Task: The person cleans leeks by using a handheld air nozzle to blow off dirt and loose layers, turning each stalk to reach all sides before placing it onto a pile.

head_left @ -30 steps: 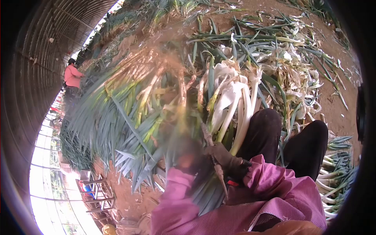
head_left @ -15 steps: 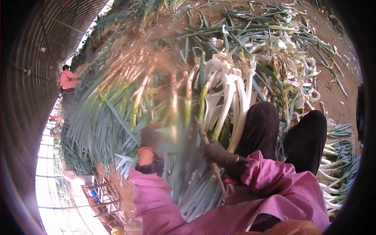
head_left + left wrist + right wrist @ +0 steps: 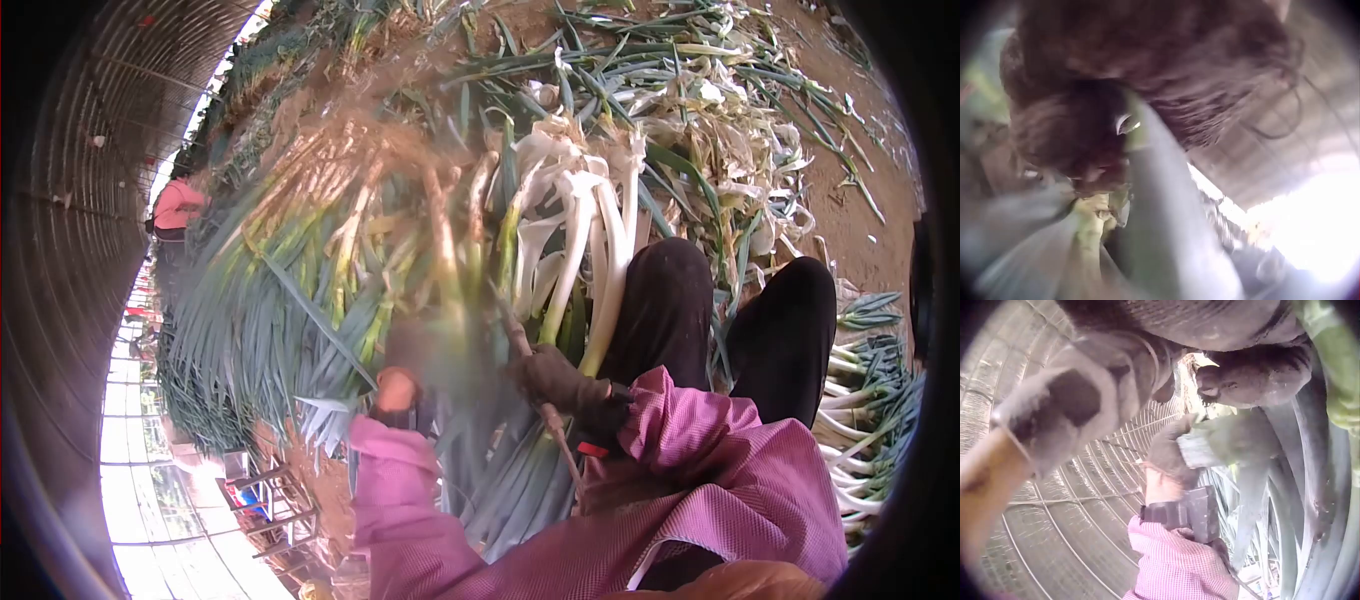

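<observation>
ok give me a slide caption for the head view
Left hand grips a green leaf, right hand a slender rod, beside white leek stalks.

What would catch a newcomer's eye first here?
Probably the bright white stalks right of centre in the head view, beside a dark-clad knee. Left of them spreads a heap of long green leaves. Below the stalks in that view, the gloved right hand grips a rod.

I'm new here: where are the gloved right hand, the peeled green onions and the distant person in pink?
Gloved right hand [image 3: 560, 382]: head view, on the back of the glove.
Peeled green onions [image 3: 571, 264]: head view, on a white stalk.
Person in pink [image 3: 178, 204]: head view, on the pink top.
</observation>
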### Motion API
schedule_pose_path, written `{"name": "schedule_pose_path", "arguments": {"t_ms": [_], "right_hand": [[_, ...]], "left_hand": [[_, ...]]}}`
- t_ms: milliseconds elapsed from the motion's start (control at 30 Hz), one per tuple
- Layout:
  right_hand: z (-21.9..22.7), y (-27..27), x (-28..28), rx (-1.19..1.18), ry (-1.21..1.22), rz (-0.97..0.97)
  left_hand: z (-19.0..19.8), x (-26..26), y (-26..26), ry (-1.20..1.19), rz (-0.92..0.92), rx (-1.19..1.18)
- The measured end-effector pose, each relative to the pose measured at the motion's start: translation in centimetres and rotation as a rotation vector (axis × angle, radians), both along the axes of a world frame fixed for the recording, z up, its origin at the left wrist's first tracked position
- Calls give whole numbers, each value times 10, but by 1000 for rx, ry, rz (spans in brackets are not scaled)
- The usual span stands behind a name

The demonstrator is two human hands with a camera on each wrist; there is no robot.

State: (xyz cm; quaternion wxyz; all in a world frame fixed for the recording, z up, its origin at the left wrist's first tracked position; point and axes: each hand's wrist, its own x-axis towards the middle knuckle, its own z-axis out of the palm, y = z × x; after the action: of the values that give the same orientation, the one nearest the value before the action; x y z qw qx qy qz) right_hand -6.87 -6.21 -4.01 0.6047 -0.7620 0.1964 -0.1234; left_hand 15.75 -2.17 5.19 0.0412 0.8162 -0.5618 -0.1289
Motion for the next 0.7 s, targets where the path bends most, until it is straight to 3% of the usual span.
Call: {"name": "schedule_pose_path", "arguments": {"t_ms": [100,167,200,233,267,333,400,433,467,567,600,667,700], "right_hand": [[9,1,-1,11,33,-47],[9,-1,-4,-178,5,-2],[9,-1,-6,-330,-25,45],[10,3,-7,-219,-32,16],[11,3,-6,-119,-43,-22],[4,3,-6,15,-98,-77],[-9,5,-5,51,-184,-63],[2,5,-6,150,-91,-73],[23,5,-7,244,-2,-83],[49,-2,-16,378,-1,29],[50,-2,-18,403,-39,92],[17,10,-9,115,-232,74],[16,10,-9,48,-258,91]], "left_hand": [[41,-24,5,-50,-229,-298],[14,-13,10,421,124,-267],[4,-7,11,245,69,-152],[-7,0,10,67,14,-45],[-11,5,8,65,-196,-255],[5,1,3,96,-217,-213],[4,2,8,238,-178,-217],[3,3,11,308,-157,-220],[-29,34,16,311,-130,-187],[-44,54,14,434,57,-178],[-44,58,12,292,10,-147],[-43,67,11,240,59,-187],[-41,72,10,328,152,-257]]}}
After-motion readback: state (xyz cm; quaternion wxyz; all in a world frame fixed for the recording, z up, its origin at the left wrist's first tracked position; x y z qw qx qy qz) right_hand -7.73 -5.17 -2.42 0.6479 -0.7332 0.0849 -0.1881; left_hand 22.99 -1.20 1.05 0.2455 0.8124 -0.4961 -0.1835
